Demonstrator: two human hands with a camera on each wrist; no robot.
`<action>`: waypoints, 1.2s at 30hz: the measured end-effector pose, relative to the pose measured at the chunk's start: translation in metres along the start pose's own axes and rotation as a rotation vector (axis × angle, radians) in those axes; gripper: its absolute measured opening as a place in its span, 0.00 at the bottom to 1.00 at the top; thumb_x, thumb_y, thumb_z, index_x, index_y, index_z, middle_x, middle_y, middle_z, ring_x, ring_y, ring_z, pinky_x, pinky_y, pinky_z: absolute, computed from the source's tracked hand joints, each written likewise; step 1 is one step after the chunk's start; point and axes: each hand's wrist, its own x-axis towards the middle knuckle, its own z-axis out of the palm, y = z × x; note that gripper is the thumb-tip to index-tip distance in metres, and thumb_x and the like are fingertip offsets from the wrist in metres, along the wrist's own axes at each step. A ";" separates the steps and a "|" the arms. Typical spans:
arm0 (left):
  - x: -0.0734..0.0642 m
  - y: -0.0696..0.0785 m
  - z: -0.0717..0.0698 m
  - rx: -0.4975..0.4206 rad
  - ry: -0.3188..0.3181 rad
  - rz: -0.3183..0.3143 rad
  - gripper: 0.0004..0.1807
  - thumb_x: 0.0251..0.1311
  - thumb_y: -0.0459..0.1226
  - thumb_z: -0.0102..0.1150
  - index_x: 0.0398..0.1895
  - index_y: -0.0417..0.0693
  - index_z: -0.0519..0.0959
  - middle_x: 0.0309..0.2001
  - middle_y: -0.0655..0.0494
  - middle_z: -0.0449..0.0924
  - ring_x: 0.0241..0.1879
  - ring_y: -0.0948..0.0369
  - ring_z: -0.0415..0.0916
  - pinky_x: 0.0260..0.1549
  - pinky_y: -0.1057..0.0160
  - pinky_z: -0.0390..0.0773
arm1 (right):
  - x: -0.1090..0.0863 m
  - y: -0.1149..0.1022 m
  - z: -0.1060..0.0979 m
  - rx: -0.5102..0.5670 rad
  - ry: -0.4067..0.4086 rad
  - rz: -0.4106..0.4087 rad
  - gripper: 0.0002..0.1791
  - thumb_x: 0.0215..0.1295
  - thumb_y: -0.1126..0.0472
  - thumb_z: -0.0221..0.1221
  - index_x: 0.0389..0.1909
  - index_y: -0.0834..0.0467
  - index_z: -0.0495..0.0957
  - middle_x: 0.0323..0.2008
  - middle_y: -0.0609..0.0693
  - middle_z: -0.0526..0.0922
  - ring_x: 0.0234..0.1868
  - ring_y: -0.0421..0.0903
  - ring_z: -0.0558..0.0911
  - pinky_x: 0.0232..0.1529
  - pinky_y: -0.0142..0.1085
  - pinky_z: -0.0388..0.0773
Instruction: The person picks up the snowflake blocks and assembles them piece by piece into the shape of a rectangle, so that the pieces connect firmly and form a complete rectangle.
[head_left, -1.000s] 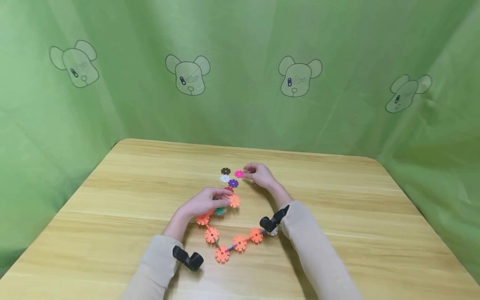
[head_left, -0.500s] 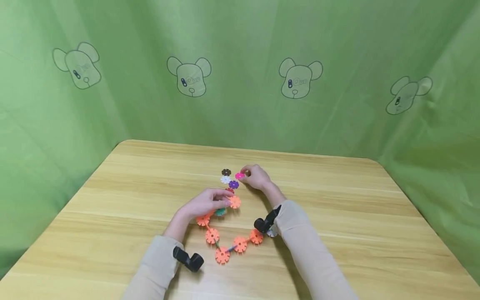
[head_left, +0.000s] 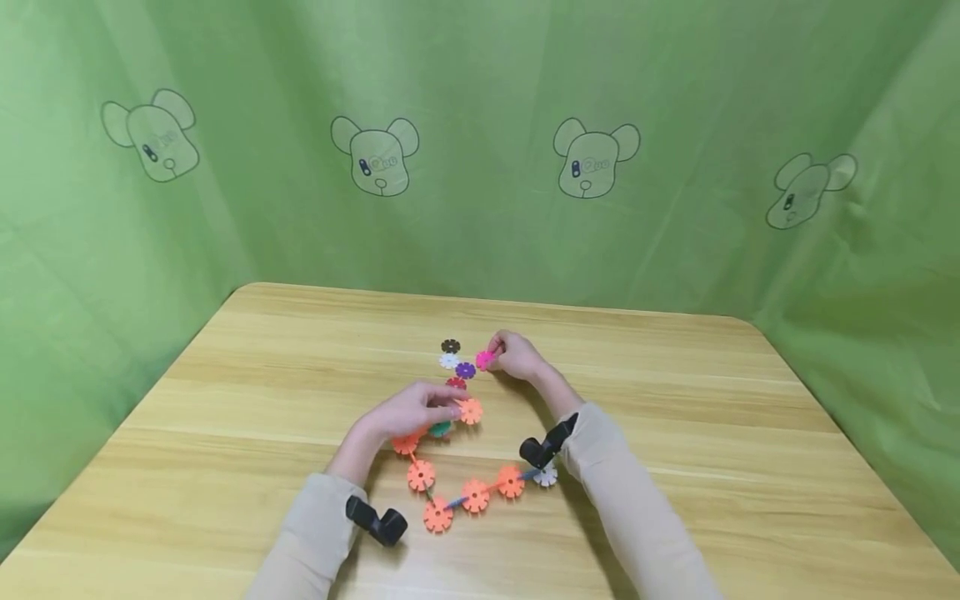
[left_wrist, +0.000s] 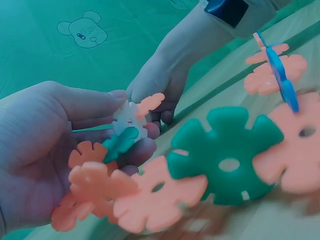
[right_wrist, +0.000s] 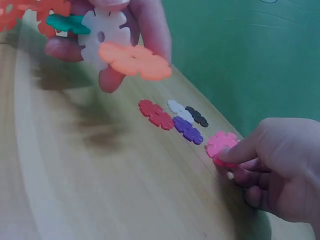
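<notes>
My right hand (head_left: 520, 357) pinches a pink snowflake disc (right_wrist: 220, 144) between thumb and fingers, tilted up off the table. My left hand (head_left: 412, 408) holds one end of a chain of slotted snowflake discs. In the right wrist view, its fingers grip a white disc (right_wrist: 102, 42), with an orange disc (right_wrist: 135, 61) slotted into it at the tip. Behind that, a small green disc (left_wrist: 120, 144) joins on, followed by orange ones. A larger-looking green disc (left_wrist: 225, 155) links two orange discs nearer the left wrist camera.
Loose red (right_wrist: 156, 115), purple (right_wrist: 188, 130), white (right_wrist: 180, 111) and dark brown (right_wrist: 197, 116) discs lie flat between the hands and beyond. The chain curves over the near table (head_left: 675, 417) to a whitish disc (head_left: 546, 475) by the right forearm. A green curtain (head_left: 480, 233) surrounds the table.
My right hand has closed on the pink disc and lifted it from flat to tilted, drawing it slightly nearer. The left hand keeps its hold on the chain, which has shifted a little.
</notes>
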 end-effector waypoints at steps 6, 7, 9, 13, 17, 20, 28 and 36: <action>0.000 0.000 0.002 -0.012 -0.017 -0.019 0.22 0.65 0.42 0.52 0.59 0.43 0.72 0.50 0.49 0.78 0.41 0.63 0.75 0.49 0.60 0.72 | -0.013 0.004 -0.002 0.117 -0.053 -0.039 0.09 0.56 0.72 0.60 0.37 0.66 0.71 0.27 0.54 0.75 0.23 0.44 0.75 0.25 0.33 0.77; -0.001 0.001 0.002 -0.010 -0.016 -0.022 0.22 0.65 0.41 0.52 0.59 0.43 0.72 0.50 0.49 0.77 0.37 0.63 0.75 0.47 0.60 0.73 | -0.016 0.004 -0.003 0.144 -0.066 -0.047 0.10 0.56 0.72 0.59 0.38 0.67 0.71 0.27 0.55 0.76 0.23 0.45 0.76 0.26 0.34 0.78; -0.001 0.001 0.002 -0.001 -0.010 -0.021 0.21 0.65 0.41 0.52 0.59 0.43 0.72 0.52 0.49 0.76 0.31 0.64 0.72 0.43 0.60 0.73 | -0.024 0.004 -0.003 0.195 -0.085 -0.060 0.10 0.56 0.73 0.58 0.40 0.69 0.72 0.28 0.57 0.78 0.24 0.46 0.77 0.28 0.36 0.80; -0.001 0.001 0.001 0.012 0.002 -0.017 0.21 0.65 0.41 0.52 0.59 0.44 0.72 0.52 0.49 0.76 0.26 0.62 0.68 0.39 0.60 0.73 | -0.042 0.002 -0.004 0.275 -0.095 -0.090 0.11 0.58 0.73 0.58 0.42 0.71 0.74 0.30 0.59 0.79 0.27 0.49 0.79 0.32 0.39 0.81; -0.001 0.001 0.001 0.010 0.005 -0.008 0.21 0.64 0.42 0.53 0.58 0.45 0.73 0.47 0.51 0.78 0.34 0.62 0.73 0.44 0.60 0.73 | -0.060 -0.002 -0.004 0.305 -0.100 -0.117 0.11 0.58 0.71 0.58 0.42 0.70 0.74 0.31 0.58 0.79 0.30 0.52 0.80 0.34 0.40 0.81; 0.000 0.000 0.000 -0.003 -0.002 0.000 0.21 0.64 0.41 0.53 0.58 0.45 0.73 0.45 0.53 0.78 0.37 0.61 0.74 0.44 0.60 0.74 | -0.072 -0.004 -0.004 0.320 -0.098 -0.138 0.11 0.58 0.71 0.58 0.42 0.68 0.75 0.32 0.57 0.79 0.31 0.52 0.80 0.34 0.40 0.81; 0.002 -0.001 0.001 -0.028 0.002 -0.014 0.23 0.60 0.41 0.57 0.58 0.44 0.73 0.43 0.54 0.78 0.42 0.60 0.74 0.45 0.61 0.74 | -0.091 -0.002 -0.001 0.341 -0.109 -0.161 0.11 0.58 0.71 0.57 0.43 0.69 0.74 0.32 0.57 0.79 0.30 0.49 0.80 0.34 0.38 0.80; 0.004 0.004 0.005 -0.002 0.029 -0.004 0.26 0.53 0.33 0.63 0.58 0.41 0.73 0.42 0.51 0.78 0.39 0.59 0.76 0.38 0.63 0.77 | -0.095 0.000 0.000 0.372 -0.092 -0.152 0.12 0.59 0.69 0.58 0.43 0.70 0.74 0.33 0.58 0.80 0.32 0.55 0.80 0.36 0.41 0.80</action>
